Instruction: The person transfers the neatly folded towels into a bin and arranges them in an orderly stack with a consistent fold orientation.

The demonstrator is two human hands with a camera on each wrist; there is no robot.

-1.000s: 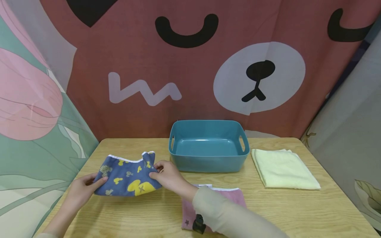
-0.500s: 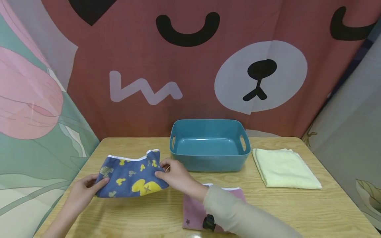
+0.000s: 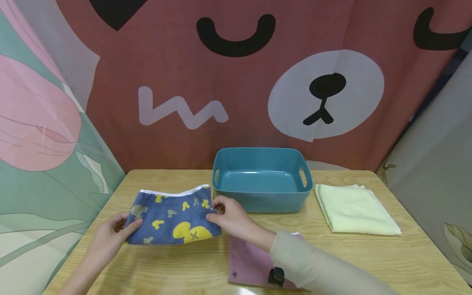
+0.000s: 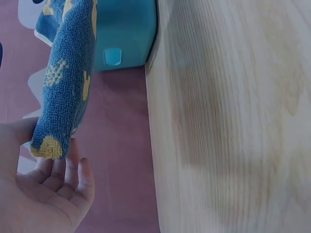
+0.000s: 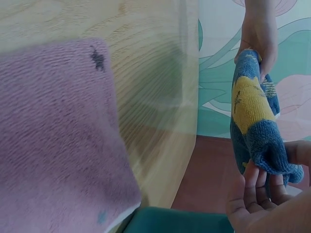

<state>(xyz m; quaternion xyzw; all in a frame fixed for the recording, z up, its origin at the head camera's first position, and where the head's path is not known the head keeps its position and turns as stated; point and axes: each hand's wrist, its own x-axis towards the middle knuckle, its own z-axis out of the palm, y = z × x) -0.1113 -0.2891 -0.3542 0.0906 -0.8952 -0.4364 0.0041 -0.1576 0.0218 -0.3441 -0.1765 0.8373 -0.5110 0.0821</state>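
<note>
"So, which step?"

"Handling step, by the look of it: holding folded blue towel (image 3: 166,217) up at left of centre in the frame, seemingly off the wooden table (image 3: 398,258). Probably straightening or squaring the cloth between both ends."

"Hands?"

"Both clamped on that towel, well apart from each other. Pinching left end with left hand (image 3: 112,232), thumb in front; pinching right end with right hand (image 3: 231,216), thumb in front too."

"Next move?"

"Going by the pose, calls for even tension and a level carry, both ends pinched. Otherwise, some risk of folds slipping open. Can't say where to."

"Containers?"

"Just one: teal bin (image 3: 262,203), centre of the frame, toward back of the table. Inside: bare floor plus streak of glare, no cloth visible. Handle cut-outs at both ends. Overlapping right hand at lower left corner in head view; touching or not, can't tell."

"Anything else down?"

"Yep. Pink towel (image 3: 248,260), lower centre, lying flat, partly hidden by right sleeve (image 3: 317,262). Also folded pale yellow cloth (image 3: 357,209), right side of the frame, just right of the bin. Well away from both hands."
</note>
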